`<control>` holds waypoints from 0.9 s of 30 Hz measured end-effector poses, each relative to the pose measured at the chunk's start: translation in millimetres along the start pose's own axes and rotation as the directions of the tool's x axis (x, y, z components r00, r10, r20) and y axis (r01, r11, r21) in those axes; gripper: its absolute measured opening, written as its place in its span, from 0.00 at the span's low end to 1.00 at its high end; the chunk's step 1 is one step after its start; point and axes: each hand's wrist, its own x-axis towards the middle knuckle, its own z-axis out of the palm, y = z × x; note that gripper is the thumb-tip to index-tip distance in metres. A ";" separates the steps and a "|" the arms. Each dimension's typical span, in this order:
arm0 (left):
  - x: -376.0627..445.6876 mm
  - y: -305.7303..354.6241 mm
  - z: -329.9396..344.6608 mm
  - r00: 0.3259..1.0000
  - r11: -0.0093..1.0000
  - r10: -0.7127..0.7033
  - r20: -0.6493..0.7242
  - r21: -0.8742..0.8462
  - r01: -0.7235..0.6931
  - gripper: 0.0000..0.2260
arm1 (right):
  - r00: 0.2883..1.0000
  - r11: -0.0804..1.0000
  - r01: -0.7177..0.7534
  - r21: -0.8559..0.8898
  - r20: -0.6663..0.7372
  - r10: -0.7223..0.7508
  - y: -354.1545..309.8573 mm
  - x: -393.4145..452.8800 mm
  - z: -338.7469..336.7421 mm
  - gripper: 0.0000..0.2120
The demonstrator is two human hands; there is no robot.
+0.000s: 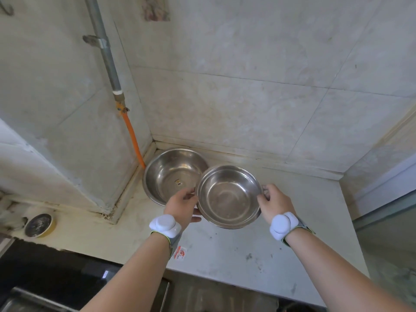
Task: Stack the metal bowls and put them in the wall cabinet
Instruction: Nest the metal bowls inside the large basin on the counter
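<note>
From the head camera, looking down into the corner of a pale worktop (236, 251) walled with light tiles, both bare arms reach forward, each with a white device strapped at the wrist.

The left hand (183, 204) and the right hand (273, 203) hold the smaller metal bowl (228, 197) between them. The left fingers (188, 194) curl over its left rim, with the thumb under the edge near the bottom; the right fingers (265, 191) pinch the right rim, closed tight on the metal. The bowl faces up, tilted a little toward the camera, and seems to be lifted off the worktop, though its underside is hidden.

The larger metal bowl (171, 174) sits upright on the worktop in the back corner, just behind and to the left of the smaller one. The smaller bowl's rim overlaps the larger bowl's right edge in this view; whether the two touch cannot be told. A small sticker shows on the larger bowl's inner floor.

An orange hose (132, 137) runs down from a grey pipe (105, 50) on the left wall to the worktop beside the larger bowl. A round tin (39, 225) with a yellow rim lies at the far left. A red and white sticker (180, 252) is on the worktop under the left wrist. The wall cabinet is not in view.
</note>
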 end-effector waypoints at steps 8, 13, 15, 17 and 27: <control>11.4 23.9 -58.8 0.994 0.999 0.049 -0.093 0.023 -0.047 0.12 | 0.994 0.995 0.096 0.019 0.053 -0.097 -64.0 16.8 36.3 0.19; 28.4 23.1 -85.0 0.990 0.999 0.039 -0.139 0.007 -0.038 0.16 | 0.987 0.992 0.129 -0.007 0.096 -0.127 -86.0 28.9 65.4 0.16; 36.2 20.8 -91.3 0.986 0.999 0.033 -0.162 0.017 -0.031 0.17 | 0.986 0.991 0.133 -0.027 0.105 -0.130 -89.8 31.5 74.3 0.11; 46.6 17.4 -98.7 0.981 0.999 0.035 -0.190 0.047 -0.026 0.15 | 0.985 0.990 0.131 -0.044 0.121 -0.124 -93.3 37.0 85.8 0.10; 76.0 7.7 -106.7 0.980 0.952 0.009 -0.197 0.302 0.052 0.16 | 0.970 0.993 0.042 -0.109 0.241 -0.014 -89.9 61.1 129.1 0.14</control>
